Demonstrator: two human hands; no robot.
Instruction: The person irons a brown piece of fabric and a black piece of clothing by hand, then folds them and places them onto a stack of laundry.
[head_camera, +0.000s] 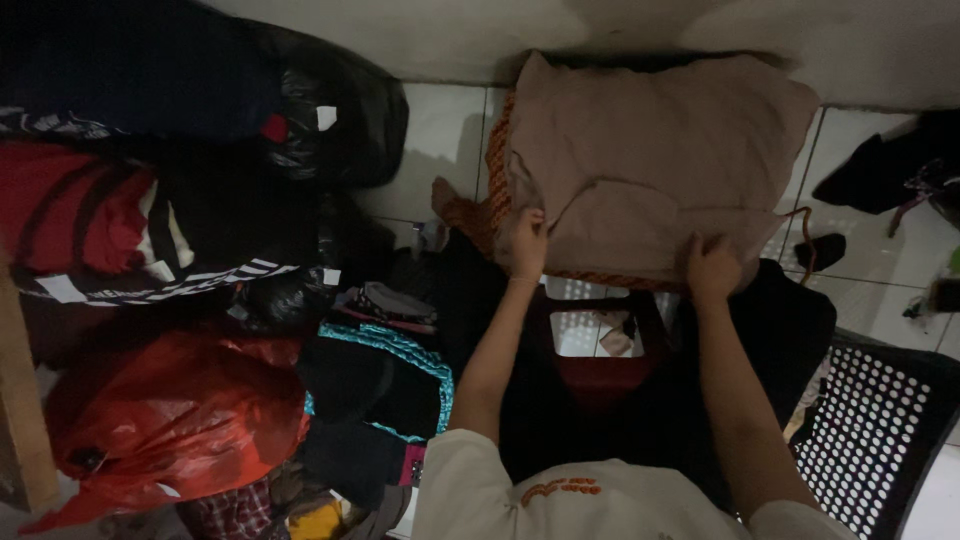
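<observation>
Cream sleeves at the bottom edge, both arms reaching forward to a beige garment (650, 160) spread on the tiled floor (440, 130).

Left hand (527, 245) pinches the cloth's near edge at its left side, fingers closed on a fold; right hand (710, 270) presses down on the near edge farther right, fingers curled into the fabric. The garment lies straight ahead of both hands, its long axis running left to right, over an orange patterned cloth (497, 170). Neither hand is clearly nearer. Below the arms sits a dark red basket (600, 375); a red plastic bag (170, 420) and black bags (340, 110) crowd the left.
</observation>
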